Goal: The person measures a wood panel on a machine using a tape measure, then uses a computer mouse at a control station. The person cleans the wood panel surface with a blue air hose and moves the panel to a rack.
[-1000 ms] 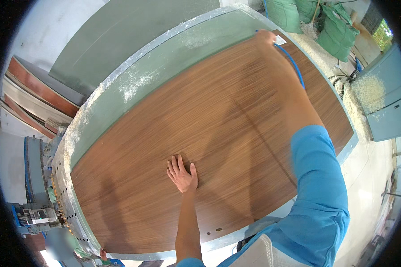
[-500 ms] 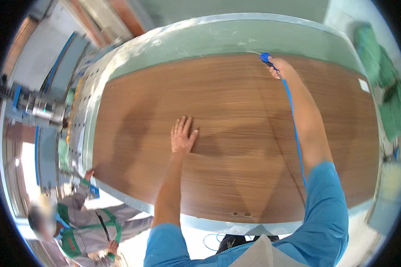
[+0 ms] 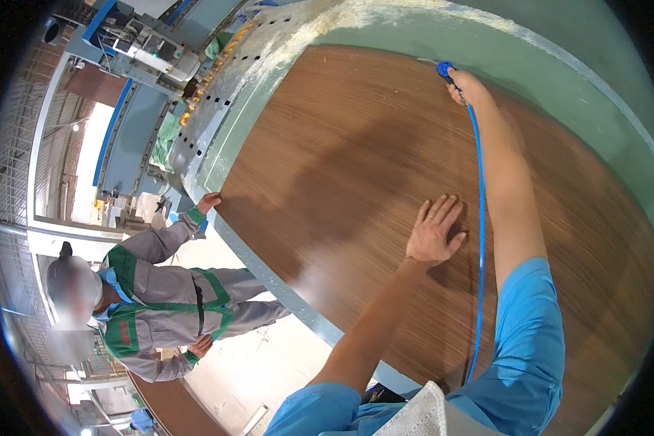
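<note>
A large brown wood-grain panel lies flat in front of me on a green-topped table. My left hand rests on it, palm down, with the fingers spread and nothing held. At the panel's far edge my right hand is wrapped round a blue air blow gun. The gun's thin nozzle points left along that edge. From its handle a blue air hose runs back toward me, beside my right arm. My fingers partly cover the handle.
On the left stands a co-worker in a grey and green uniform, one hand touching the panel's corner. Beyond the table's left end is a machine head near a perforated metal strip. A sheet of brown board shows at lower left.
The view has turned left, bringing more of the co-worker and machine into sight. My left hand has slid right across the panel. The blow gun has moved left along the far edge.
</note>
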A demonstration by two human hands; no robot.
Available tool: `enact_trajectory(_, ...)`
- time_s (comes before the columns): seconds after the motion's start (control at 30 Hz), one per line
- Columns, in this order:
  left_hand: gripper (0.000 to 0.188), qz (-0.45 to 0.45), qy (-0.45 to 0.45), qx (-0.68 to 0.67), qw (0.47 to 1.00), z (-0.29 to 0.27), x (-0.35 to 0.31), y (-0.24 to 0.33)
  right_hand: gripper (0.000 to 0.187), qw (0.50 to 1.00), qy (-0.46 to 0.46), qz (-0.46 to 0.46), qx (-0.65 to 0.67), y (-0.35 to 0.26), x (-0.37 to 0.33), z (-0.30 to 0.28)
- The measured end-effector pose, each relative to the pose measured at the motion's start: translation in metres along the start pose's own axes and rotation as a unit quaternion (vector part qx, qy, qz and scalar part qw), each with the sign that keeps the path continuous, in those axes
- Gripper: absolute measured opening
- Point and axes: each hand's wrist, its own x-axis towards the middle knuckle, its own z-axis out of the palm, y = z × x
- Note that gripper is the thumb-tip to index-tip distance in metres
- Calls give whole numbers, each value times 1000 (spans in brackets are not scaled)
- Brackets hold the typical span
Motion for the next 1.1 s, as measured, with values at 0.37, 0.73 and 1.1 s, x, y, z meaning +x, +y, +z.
enact_trajectory(0.37,62,-35,6,-30,999,13,-4,-9,48,737,136,-254,-611,-4,-48,55)
enact_trajectory(0.73,58,30,29,35,999,17,-9,-23,26,545,467,112,-687,-12,-290,-346)
enact_trajectory(1.1,58,23,40,23,999,14,-9,-16,50,962,213,113,-125,108,-455,-360)
